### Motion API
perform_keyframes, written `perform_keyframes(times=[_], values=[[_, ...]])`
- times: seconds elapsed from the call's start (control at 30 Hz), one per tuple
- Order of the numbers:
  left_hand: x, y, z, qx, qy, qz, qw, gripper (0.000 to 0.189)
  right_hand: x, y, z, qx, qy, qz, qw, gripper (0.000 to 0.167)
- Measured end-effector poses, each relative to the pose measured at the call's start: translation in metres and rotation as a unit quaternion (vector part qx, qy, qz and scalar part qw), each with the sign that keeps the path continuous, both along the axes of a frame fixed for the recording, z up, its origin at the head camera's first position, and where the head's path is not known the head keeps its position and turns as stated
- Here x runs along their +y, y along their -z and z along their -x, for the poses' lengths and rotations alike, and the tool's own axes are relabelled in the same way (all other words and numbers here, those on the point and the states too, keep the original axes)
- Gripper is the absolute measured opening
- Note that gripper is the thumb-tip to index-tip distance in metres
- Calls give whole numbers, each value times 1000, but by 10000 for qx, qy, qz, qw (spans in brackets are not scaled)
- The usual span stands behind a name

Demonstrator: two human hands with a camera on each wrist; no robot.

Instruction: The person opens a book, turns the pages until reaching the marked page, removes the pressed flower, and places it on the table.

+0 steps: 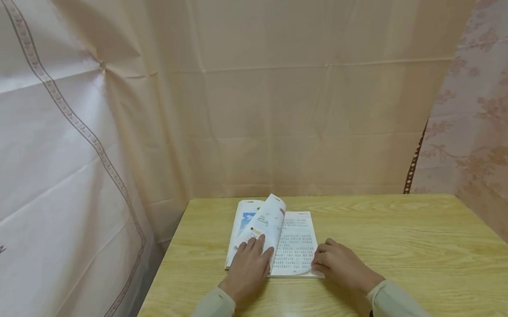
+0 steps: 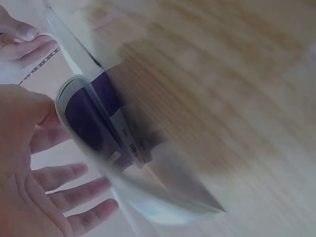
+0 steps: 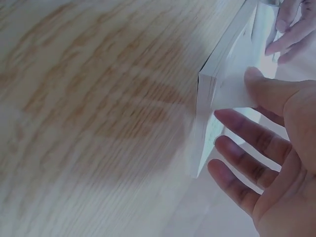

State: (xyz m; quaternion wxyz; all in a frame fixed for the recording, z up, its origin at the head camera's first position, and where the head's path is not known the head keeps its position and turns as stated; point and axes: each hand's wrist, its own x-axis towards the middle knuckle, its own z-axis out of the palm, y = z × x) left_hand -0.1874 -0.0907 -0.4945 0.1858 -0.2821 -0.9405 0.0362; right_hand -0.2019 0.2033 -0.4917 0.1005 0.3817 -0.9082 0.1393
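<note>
An open book point(image 1: 295, 242) lies on the wooden table, with printed text on its right page. On its left side, a curled white leaf point(image 1: 267, 217) with small coloured pictures stands raised over another page that has a blue picture. My left hand point(image 1: 249, 269) rests on the lower part of that leaf; in the left wrist view its fingers point(image 2: 79, 190) are extended and spread along the book's curved edge. At the lower right corner, my right hand point(image 1: 339, 264) pinches the right page. The right wrist view shows the thumb point(image 3: 256, 81) on the paper, with the other fingers apart from it.
The light wooden table point(image 1: 392, 237) extends to both sides of the book. Behind it hangs a beige curtain point(image 1: 277, 104). A pale sheet with a patterned band point(image 1: 63, 139) hangs at the left, and a floral cloth point(image 1: 485, 132) at the right.
</note>
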Motion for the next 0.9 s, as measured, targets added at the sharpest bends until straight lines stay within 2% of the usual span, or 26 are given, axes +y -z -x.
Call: perform_keyframes(times=[0.1,0.3,0.47,0.57,0.77,0.9], values=[[1,0,2,12,13,29,10000,33,1,1,1,154,-138,78,9998,3],[2,4,2,-176,292,228,9992,36,2,4,2,360,-300,123,9988,7],[1,8,1,-12,422,173,9990,35,-2,1,3,917,-239,320,9950,13],[0,9,1,111,388,257,9989,37,-5,-4,4,1287,-191,599,9897,18],[3,7,0,204,208,252,9993,59,-17,-19,9,1808,-384,1230,9750,21],[5,6,1,508,179,123,9985,51,-28,-28,10,2070,-755,1609,9621,13]])
